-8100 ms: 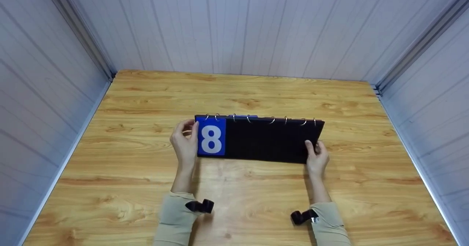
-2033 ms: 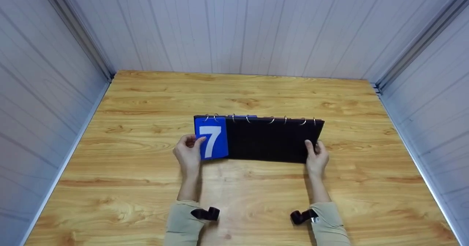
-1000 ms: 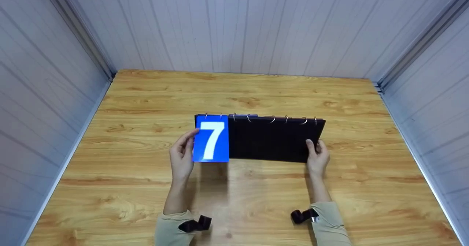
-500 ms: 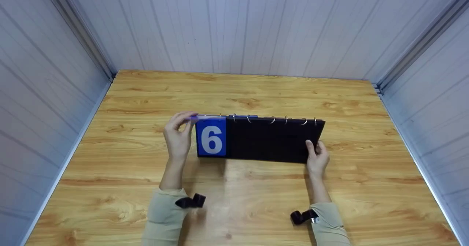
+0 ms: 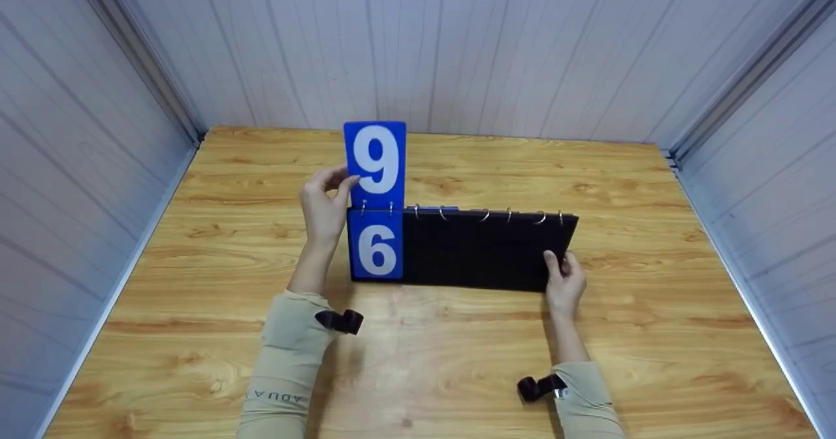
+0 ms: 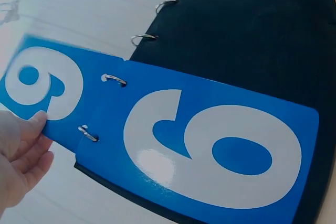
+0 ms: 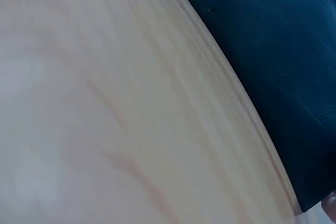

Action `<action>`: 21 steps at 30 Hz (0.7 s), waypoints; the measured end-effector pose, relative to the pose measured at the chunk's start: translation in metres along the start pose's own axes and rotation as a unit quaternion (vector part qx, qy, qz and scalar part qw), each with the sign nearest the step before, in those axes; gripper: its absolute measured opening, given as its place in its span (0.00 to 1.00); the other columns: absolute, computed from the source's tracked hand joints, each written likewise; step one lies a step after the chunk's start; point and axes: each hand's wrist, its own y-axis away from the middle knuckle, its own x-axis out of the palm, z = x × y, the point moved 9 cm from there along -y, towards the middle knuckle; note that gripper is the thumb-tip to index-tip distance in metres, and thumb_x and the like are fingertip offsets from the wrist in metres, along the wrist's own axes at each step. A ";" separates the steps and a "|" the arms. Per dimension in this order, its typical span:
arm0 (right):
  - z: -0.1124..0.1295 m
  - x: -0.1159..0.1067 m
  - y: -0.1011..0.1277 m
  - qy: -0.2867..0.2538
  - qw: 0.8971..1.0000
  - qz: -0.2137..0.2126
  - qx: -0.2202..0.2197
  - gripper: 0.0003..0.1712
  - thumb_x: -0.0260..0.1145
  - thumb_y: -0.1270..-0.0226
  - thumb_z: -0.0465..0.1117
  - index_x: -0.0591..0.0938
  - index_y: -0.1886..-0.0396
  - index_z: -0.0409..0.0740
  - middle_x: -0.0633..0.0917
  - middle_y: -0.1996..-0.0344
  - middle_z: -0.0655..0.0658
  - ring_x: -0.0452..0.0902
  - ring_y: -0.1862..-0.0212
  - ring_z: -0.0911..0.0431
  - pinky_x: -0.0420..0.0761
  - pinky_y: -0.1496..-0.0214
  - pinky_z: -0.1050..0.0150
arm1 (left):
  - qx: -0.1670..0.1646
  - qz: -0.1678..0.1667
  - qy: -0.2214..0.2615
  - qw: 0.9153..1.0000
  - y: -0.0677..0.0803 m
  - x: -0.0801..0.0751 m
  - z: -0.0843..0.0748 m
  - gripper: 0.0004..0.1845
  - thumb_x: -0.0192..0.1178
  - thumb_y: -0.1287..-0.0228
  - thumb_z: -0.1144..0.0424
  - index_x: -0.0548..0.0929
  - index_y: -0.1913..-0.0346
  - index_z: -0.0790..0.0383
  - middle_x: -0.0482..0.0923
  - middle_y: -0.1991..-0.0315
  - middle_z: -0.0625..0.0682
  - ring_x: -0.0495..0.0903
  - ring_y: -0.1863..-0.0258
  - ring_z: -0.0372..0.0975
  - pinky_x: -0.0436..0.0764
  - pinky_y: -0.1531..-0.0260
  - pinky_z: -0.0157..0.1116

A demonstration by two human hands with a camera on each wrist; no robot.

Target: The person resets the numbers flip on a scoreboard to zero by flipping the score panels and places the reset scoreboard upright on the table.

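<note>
A black flip scoreboard (image 5: 477, 249) with metal rings along its top edge stands on the table. At its left end, a blue number card reading 6 (image 5: 377, 249) lies against the board. Above the rings, another blue number card (image 5: 377, 161) is raised, its visible face showing 9. My left hand (image 5: 324, 207) pinches this raised card by its left edge, thumb in front; the left wrist view shows the fingers (image 6: 39, 163) at that edge. My right hand (image 5: 565, 282) grips the board's lower right edge, thumb on the front. Only a sliver of it appears in the right wrist view.
The wood-grain table (image 5: 444, 360) extends around the board. White panel walls (image 5: 418, 47) enclose its back and both sides. Black wrist cameras (image 5: 339, 321) sit on the beige sleeves. A bit of blue shows behind the board's top edge.
The front card read 8, then 7. My left hand has swung the 7 card up over the rings, uncovering 6; the raised card shows 9. My right hand has stayed in place.
</note>
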 end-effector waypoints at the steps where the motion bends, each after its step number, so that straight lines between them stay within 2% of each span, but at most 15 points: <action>1: 0.001 0.000 0.000 -0.006 1.000 0.001 0.003 0.10 0.64 0.45 0.33 0.75 0.76 0.29 0.68 0.90 0.53 0.59 0.84 0.67 0.60 0.82 0.75 | -0.003 0.003 -0.003 1.000 -0.002 0.002 0.001 0.09 0.62 0.47 0.69 0.81 0.64 0.72 0.79 0.70 0.59 0.77 0.70 0.43 0.75 0.65 0.34; 9: 0.028 0.000 0.005 -0.008 1.000 0.003 -0.002 0.08 0.62 0.44 0.29 0.74 0.74 0.25 0.70 0.89 0.49 0.61 0.83 0.67 0.61 0.79 0.77 | -0.045 0.040 -0.045 0.997 -0.013 0.018 0.016 0.11 0.60 0.45 0.69 0.80 0.60 0.72 0.78 0.68 0.60 0.75 0.70 0.43 0.74 0.66 0.34; 16: 0.001 0.001 0.000 0.001 1.000 0.002 0.002 0.10 0.64 0.44 0.32 0.73 0.78 0.29 0.66 0.89 0.54 0.57 0.84 0.67 0.58 0.81 0.75 | -0.096 0.083 -0.094 0.987 -0.016 0.029 0.037 0.10 0.60 0.46 0.72 0.80 0.59 0.73 0.79 0.69 0.61 0.76 0.72 0.44 0.75 0.70 0.34; 21: -0.001 -0.001 0.000 0.020 1.000 -0.008 -0.008 0.14 0.65 0.45 0.35 0.71 0.79 0.31 0.62 0.90 0.55 0.55 0.83 0.66 0.57 0.81 0.74 | -0.130 0.113 -0.120 0.978 -0.013 0.033 0.048 0.12 0.60 0.45 0.70 0.80 0.58 0.72 0.79 0.67 0.60 0.77 0.69 0.44 0.76 0.67 0.34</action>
